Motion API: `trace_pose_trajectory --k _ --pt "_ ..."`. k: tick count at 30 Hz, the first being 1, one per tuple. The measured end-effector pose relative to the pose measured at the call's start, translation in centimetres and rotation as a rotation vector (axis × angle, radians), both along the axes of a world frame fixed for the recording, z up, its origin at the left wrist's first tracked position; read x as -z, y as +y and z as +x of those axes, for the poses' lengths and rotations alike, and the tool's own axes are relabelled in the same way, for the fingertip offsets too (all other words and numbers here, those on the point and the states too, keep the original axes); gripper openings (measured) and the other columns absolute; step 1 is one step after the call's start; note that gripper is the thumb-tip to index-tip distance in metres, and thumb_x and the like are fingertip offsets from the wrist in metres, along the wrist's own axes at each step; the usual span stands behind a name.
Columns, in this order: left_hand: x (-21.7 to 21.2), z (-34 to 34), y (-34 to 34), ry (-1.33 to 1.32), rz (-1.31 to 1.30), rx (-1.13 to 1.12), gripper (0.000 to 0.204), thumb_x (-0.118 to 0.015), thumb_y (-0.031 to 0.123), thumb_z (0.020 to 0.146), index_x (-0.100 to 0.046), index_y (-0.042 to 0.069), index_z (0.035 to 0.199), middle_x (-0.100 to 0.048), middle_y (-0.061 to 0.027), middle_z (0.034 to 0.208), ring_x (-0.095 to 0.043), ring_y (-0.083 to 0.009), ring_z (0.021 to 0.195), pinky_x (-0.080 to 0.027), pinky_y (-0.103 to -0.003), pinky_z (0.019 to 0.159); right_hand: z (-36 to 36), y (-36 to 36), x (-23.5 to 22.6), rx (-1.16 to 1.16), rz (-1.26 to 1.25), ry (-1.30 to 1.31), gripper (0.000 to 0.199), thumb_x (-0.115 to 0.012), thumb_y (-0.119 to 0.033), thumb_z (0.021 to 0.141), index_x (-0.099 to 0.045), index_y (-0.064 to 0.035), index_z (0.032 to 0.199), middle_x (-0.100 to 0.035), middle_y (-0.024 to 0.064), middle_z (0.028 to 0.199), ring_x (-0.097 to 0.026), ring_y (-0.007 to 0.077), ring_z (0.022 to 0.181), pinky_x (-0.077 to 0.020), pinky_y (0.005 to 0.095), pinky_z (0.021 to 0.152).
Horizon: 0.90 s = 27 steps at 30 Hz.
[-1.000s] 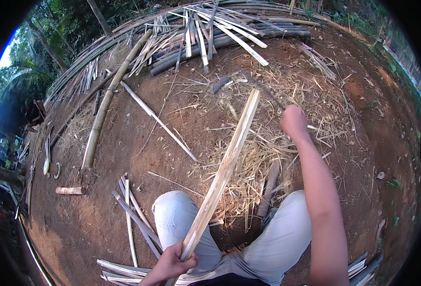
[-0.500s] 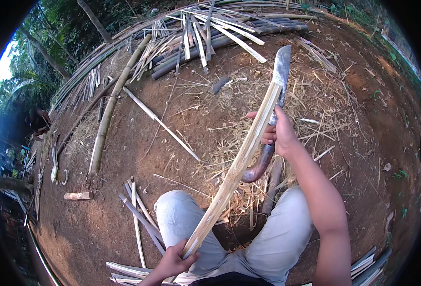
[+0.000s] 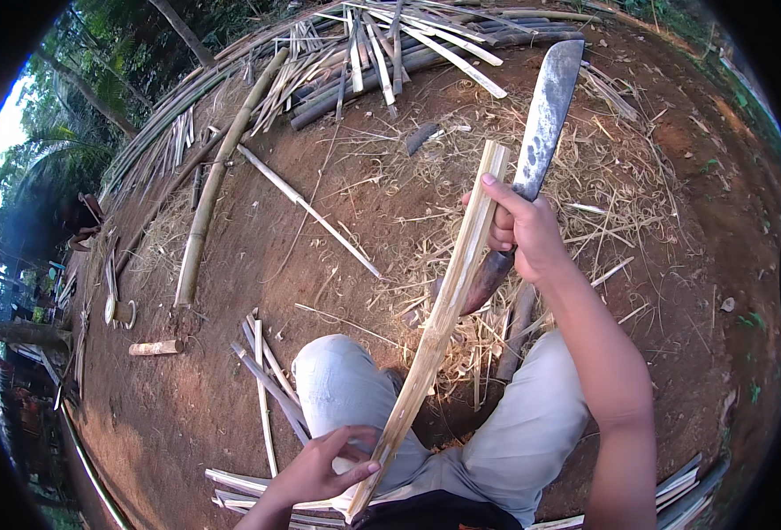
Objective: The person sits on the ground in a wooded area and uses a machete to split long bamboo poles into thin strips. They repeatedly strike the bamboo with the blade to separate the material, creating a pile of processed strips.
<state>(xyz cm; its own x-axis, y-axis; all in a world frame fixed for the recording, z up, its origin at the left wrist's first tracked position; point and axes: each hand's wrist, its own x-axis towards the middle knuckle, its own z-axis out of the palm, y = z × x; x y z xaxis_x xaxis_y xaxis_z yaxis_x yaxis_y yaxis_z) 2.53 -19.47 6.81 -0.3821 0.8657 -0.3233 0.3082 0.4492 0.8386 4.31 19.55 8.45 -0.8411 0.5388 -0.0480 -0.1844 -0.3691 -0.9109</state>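
Observation:
A long split bamboo strip (image 3: 448,305) runs slantwise from my lap up toward the middle of the view. My left hand (image 3: 324,464) grips its lower end near my knees. My right hand (image 3: 523,231) holds a big machete (image 3: 541,124) by its dark wooden handle, blade pointing up and away. That hand's thumb also presses against the strip near its upper end. The blade stands just right of the strip's top.
I sit on bare red earth with my knees in pale trousers (image 3: 346,389). Bamboo shavings (image 3: 602,194) litter the ground ahead. A thick bamboo pole (image 3: 223,168) lies at left, a heap of split bamboo (image 3: 390,44) at the back, loose slats (image 3: 267,389) by my left knee.
My right hand picked the machete off the ground, brought it to the strip and raised the blade upright beside the strip's top. The left hand kept its hold.

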Motion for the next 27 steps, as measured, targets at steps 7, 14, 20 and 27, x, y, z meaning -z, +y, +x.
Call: trace_pose_trajectory --k 7,14,20,27 --pt "0.1 -3.2 12.7 -0.245 0.3 -0.141 0.037 -0.053 0.026 0.1 -0.047 -0.001 0.124 -0.064 -0.0135 0.097 -0.067 -0.0222 0.085 -0.055 -0.033 0.077 -0.5 -2.2 -0.6 -0.106 0.009 -0.009 0.042 -0.055 -0.035 0.099 -0.065 0.0059 0.098 -0.025 -0.0108 0.046 -0.022 0.003 0.037 -0.021 0.0232 0.039" --pt "0.8 -4.8 15.9 -0.753 0.364 -0.189 0.029 -0.039 0.032 0.106 -0.049 0.005 0.111 -0.049 -0.003 0.076 -0.049 -0.0101 0.054 -0.044 -0.025 0.047 0.3 -3.1 2.0 0.119 0.828 -0.261 0.04 -0.056 -0.035 0.095 -0.059 -0.0038 0.07 -0.048 0.0026 0.05 -0.05 0.0197 0.043 -0.0391 0.0372 0.045" --pt "2.3 -5.3 15.4 -0.764 0.353 -0.405 0.016 -0.043 0.022 0.105 -0.048 0.007 0.108 -0.043 0.0008 0.076 -0.034 -0.0045 0.052 -0.032 -0.02 0.045 0.8 -6.1 4.6 -0.042 1.67 -0.258 0.01 -0.058 -0.008 0.078 -0.057 -0.0046 0.068 -0.063 0.0164 0.062 -0.066 0.0324 0.056 -0.0521 0.043 0.053" --pt "5.9 -5.4 15.0 -0.359 0.388 -0.442 0.02 -0.042 0.019 0.105 -0.048 0.007 0.089 -0.042 0.0048 0.072 -0.034 -0.0021 0.055 -0.028 -0.02 0.047 -2.3 -7.4 6.7 -0.005 1.77 -0.21 0.01 -0.059 -0.008 0.075 -0.057 -0.006 0.066 -0.061 0.0126 0.061 -0.066 0.0288 0.055 -0.053 0.0398 0.051"
